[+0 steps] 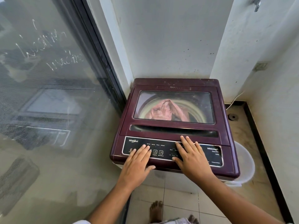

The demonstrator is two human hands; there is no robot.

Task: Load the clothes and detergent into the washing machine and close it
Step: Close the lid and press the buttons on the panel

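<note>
The washing machine (175, 81) stands in a corner, and its lid (216, 110) lies down flat, so it seems closed. Through the window (200, 104) of the lid I see pink clothes (166, 112) inside the drum, so the loading of clothes looks done. I see no detergent, neither a pack nor powder, and I cannot tell whether it is inside.

Both hands lie flat on the control panel (161, 147) at the front of the machine. The left hand (137, 160) has straight fingers, holds nothing, and its fingertips are near the numbered buttons. The right hand (192, 157) is also spread flat and empty; its fingertips reach up to the front edge of the lid.

In my judgement the task is almost or fully finished; only the detergent is uncertain. A white bucket (246, 162) stands on the floor (242, 131) just beside the machine.
</note>
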